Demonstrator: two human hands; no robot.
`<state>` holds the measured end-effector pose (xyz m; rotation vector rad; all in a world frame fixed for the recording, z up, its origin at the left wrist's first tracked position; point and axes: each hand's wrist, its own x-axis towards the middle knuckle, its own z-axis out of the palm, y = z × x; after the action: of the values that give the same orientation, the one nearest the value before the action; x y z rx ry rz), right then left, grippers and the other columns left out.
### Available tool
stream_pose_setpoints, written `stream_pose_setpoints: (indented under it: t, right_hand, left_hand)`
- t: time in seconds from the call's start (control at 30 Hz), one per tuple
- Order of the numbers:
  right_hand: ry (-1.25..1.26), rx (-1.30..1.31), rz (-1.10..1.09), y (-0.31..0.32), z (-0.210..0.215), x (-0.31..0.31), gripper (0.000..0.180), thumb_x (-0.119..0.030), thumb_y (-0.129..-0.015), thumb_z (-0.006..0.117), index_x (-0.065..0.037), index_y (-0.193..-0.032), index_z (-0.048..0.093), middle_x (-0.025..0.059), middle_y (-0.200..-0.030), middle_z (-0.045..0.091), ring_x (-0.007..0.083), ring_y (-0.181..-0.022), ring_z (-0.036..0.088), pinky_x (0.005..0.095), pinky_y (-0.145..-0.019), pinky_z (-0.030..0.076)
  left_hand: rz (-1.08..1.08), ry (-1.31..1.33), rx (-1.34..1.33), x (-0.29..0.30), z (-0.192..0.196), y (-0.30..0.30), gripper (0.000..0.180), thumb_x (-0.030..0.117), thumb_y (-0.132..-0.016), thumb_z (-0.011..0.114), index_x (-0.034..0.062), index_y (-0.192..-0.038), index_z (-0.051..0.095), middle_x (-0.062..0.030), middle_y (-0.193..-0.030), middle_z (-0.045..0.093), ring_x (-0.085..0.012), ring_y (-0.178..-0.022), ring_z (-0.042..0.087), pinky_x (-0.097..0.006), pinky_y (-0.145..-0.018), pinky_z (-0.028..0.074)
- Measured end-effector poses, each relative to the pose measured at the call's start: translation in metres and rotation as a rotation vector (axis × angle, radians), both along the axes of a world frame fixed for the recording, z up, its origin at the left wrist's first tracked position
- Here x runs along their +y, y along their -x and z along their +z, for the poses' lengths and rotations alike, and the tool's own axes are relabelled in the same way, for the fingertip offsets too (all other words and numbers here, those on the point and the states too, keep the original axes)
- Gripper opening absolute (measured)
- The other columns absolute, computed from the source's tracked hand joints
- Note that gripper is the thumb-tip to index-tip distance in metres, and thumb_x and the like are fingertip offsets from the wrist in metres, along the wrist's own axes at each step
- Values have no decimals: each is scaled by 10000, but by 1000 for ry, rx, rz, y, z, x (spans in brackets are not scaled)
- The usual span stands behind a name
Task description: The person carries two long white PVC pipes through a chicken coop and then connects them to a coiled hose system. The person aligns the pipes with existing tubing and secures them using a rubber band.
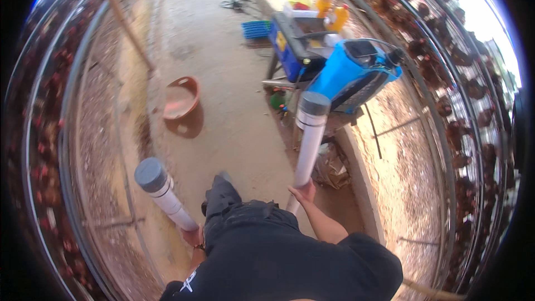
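My left hand (193, 237) is closed around the lower part of a white plastic pipe (177, 212) that has a grey end cap and tilts up to the left. In my right hand (304, 192) is a second pipe (310, 150), also white with a grey cap, standing nearly upright. Its capped end overlaps the front of a blue backpack sprayer (334, 81) in this view. Both pipes have dark rings below their caps. My fingers are only partly visible.
An orange-red tub (196, 100) sits on the concrete walkway (223, 61) ahead. To the right, a stand holds a blue-and-black toolbox (287, 61) and yellow bottles (338, 18). A blue egg tray (256, 29) is beside it. Caged hens (429, 69) line both sides behind metal rails.
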<state>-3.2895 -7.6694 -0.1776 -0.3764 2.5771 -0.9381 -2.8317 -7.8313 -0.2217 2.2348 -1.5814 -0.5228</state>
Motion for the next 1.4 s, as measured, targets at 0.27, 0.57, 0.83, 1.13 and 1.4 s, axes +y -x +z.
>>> stream_pose_setpoints:
  t: [0.27, 0.57, 0.83, 1.13, 1.4]
  right_hand:
    - [-181, -19, -23, 90, -2, -221, 883, -462, -527, 855, -50, -1219, 491, 210, -1066, 666, 368, -1027, 641, 446, -865, 519]
    - [-170, -86, -75, 178, 37, -412, 886, -447, -532, 861, -60, -1234, 483, 196, -1104, 664, 346, -1060, 634, 445, -882, 511]
    - [-80, -193, -44, 324, 4, -602, 934, -480, -515, 856, -63, -1274, 506, 168, -1153, 661, 300, -1091, 634, 400, -924, 501]
    - [-155, -65, 51, 504, 20, -844, 884, -524, -503, 850, -95, -1209, 535, 187, -1073, 674, 355, -1008, 650, 423, -856, 522]
    - [-124, -82, -22, 608, -29, -986, 816, -410, -496, 879, -75, -1177, 579, 163, -1018, 699, 352, -959, 670, 420, -831, 537]
  left_hand:
    - [-128, -5, 119, -237, -50, 98, 731, 345, -573, 864, -20, -1127, 555, -214, -1063, 634, -378, -1011, 612, -432, -904, 478]
    - [-283, -68, 126, -481, -70, 187, 686, 377, -601, 857, -27, -1079, 578, -197, -1032, 639, -356, -974, 614, -416, -895, 475]
    - [-280, -117, 163, -682, -61, 351, 696, 373, -604, 848, -26, -1103, 570, -196, -1052, 642, -360, -979, 614, -416, -899, 476]
    - [-247, -139, 85, -874, -28, 522, 715, 355, -598, 846, -29, -1128, 556, -200, -1062, 641, -361, -993, 615, -419, -901, 477]
    - [-274, -137, 89, -1073, -53, 692, 733, 339, -593, 844, -32, -1150, 544, -204, -1072, 641, -362, -1005, 615, -421, -904, 477]
